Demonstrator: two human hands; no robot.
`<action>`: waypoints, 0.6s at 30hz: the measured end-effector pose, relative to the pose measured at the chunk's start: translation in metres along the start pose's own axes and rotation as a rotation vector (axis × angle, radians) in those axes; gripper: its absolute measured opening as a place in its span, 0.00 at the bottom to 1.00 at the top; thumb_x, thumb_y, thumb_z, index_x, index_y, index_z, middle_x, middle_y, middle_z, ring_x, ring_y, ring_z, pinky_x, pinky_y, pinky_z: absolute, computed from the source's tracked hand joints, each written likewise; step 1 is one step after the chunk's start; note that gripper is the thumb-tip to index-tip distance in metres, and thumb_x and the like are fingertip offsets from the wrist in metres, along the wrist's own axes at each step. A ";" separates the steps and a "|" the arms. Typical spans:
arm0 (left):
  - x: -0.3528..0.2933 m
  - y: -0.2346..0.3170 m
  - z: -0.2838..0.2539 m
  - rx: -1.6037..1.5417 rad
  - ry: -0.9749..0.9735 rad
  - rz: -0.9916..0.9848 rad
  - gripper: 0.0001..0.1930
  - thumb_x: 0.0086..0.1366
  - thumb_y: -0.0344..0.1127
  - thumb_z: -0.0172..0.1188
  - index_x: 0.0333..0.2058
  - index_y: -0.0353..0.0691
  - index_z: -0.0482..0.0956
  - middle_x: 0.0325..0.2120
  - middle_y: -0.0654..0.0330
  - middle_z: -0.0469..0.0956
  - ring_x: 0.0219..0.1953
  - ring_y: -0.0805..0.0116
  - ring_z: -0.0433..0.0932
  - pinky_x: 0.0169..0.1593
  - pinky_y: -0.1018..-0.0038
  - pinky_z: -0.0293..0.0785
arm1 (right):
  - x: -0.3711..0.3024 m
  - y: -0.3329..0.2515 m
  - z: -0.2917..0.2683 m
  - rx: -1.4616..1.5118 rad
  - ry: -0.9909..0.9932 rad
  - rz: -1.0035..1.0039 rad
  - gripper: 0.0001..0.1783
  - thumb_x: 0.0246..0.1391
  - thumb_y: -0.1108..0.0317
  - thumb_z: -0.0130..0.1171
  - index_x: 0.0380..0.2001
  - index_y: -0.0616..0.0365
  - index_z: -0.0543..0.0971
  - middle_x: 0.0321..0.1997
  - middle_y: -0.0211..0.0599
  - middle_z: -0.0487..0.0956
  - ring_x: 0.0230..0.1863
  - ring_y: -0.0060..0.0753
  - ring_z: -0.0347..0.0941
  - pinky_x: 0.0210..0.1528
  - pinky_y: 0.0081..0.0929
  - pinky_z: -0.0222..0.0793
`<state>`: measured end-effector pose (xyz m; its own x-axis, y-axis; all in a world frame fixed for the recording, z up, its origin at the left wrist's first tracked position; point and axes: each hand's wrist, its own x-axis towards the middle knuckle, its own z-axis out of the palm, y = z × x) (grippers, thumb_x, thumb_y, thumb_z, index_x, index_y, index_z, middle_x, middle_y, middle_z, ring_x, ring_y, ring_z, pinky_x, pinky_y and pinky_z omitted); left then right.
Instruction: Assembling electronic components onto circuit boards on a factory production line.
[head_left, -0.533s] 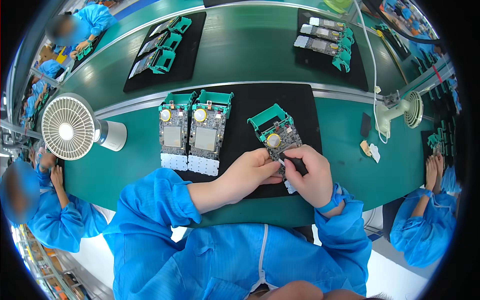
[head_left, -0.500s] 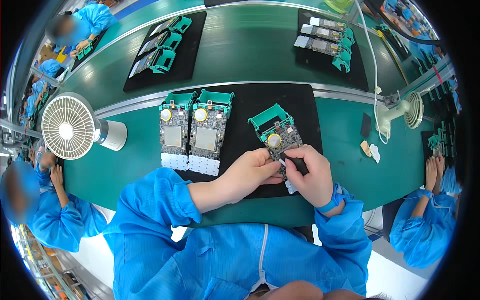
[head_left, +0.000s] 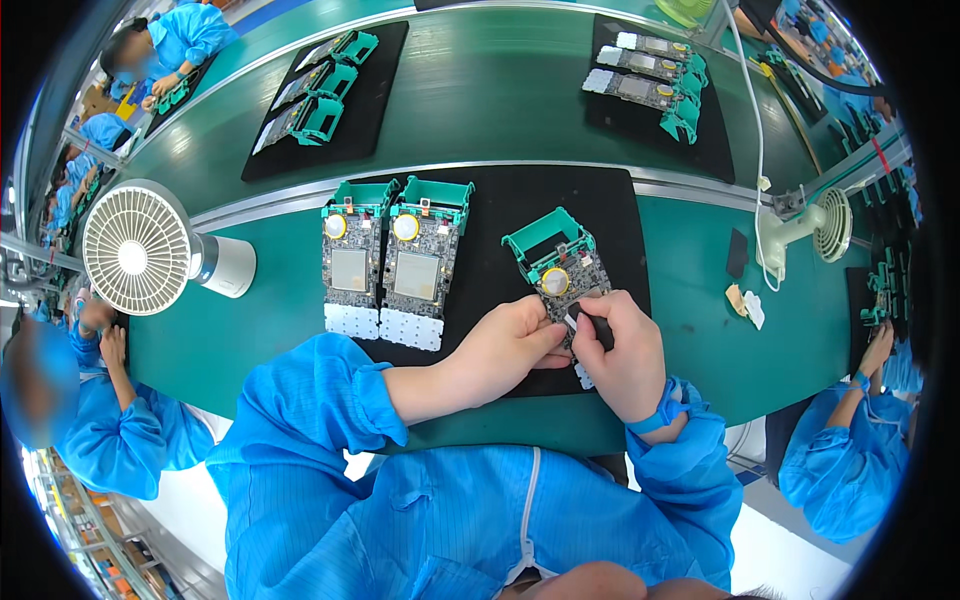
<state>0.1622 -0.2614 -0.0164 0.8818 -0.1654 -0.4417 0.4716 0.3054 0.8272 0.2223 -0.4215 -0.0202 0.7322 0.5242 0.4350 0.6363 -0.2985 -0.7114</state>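
A circuit board point(head_left: 589, 277) with a green plastic frame point(head_left: 548, 236) at its far end lies tilted on the black mat, a round yellow-rimmed cell near the frame. My left hand point(head_left: 507, 345) grips the board's left edge, thumb and fingers closed on it. Over the board's lower half, my right hand point(head_left: 625, 350) pinches a small black tool with a pale tip point(head_left: 572, 321); its exact kind is hard to make out. Both hands cover much of the board's near part, but a white perforated corner shows below. Two similar boards point(head_left: 349, 268) point(head_left: 417, 272) lie side by side to the left.
A white fan point(head_left: 132, 250) stands on the left of the green table, a smaller fan point(head_left: 830, 222) at the right. Beyond the metal rail point(head_left: 500, 168), black mats hold more boards point(head_left: 318, 118) point(head_left: 642, 62). Scraps point(head_left: 745, 302) lie at right. Co-workers sit on both sides.
The whole view has shifted slightly. My hands stay on the board, and the right fingers and the black tool have moved only a little. At the right, a co-worker's hands have moved.
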 end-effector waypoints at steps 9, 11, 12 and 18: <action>-0.004 0.016 -0.017 0.184 -0.009 -0.041 0.12 0.70 0.29 0.48 0.50 0.32 0.69 0.45 0.57 0.76 0.46 0.70 0.78 0.50 0.74 0.78 | 0.005 -0.008 -0.015 0.182 -0.215 0.198 0.13 0.53 0.74 0.59 0.43 0.58 0.74 0.37 0.43 0.79 0.37 0.47 0.77 0.38 0.36 0.74; -0.007 0.019 -0.022 0.164 -0.017 -0.086 0.12 0.70 0.29 0.47 0.50 0.32 0.68 0.45 0.56 0.76 0.47 0.70 0.78 0.51 0.73 0.78 | 0.009 -0.005 -0.022 0.131 -0.183 0.135 0.14 0.53 0.74 0.59 0.44 0.58 0.75 0.37 0.43 0.78 0.38 0.46 0.76 0.39 0.36 0.73; -0.007 0.018 -0.024 0.143 -0.024 -0.094 0.12 0.71 0.31 0.47 0.50 0.32 0.68 0.46 0.56 0.76 0.47 0.70 0.77 0.51 0.74 0.78 | 0.011 -0.005 -0.026 0.074 -0.232 0.072 0.14 0.52 0.75 0.60 0.43 0.58 0.75 0.37 0.42 0.78 0.38 0.46 0.75 0.38 0.35 0.72; -0.003 0.009 -0.025 0.226 -0.030 -0.022 0.13 0.72 0.34 0.48 0.50 0.32 0.67 0.45 0.57 0.76 0.47 0.72 0.77 0.50 0.75 0.78 | 0.010 0.004 -0.024 0.035 -0.306 -0.252 0.11 0.44 0.79 0.61 0.34 0.57 0.77 0.36 0.35 0.76 0.39 0.41 0.72 0.40 0.34 0.66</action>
<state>0.1643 -0.2350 -0.0164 0.8695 -0.1983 -0.4524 0.4750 0.0846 0.8759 0.2381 -0.4363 -0.0060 0.4445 0.7923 0.4180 0.7744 -0.1054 -0.6238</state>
